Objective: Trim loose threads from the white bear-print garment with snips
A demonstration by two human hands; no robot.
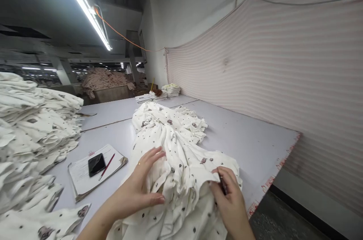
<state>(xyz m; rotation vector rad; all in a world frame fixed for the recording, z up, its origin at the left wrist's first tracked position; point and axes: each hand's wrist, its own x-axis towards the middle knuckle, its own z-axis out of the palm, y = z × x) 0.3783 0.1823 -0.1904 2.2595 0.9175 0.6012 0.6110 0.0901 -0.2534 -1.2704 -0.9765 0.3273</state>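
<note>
Fingers (153,157) spread on bunched white printed cloth (176,157), mid-bench.
A stack of the same cloth (34,119) stands far left, then a phone (96,164) on papers (82,177); the left hand (138,187) lies flat (fingers apart), the right hand (229,198) pinches the cloth's edge on the grey bench (249,138).
</note>
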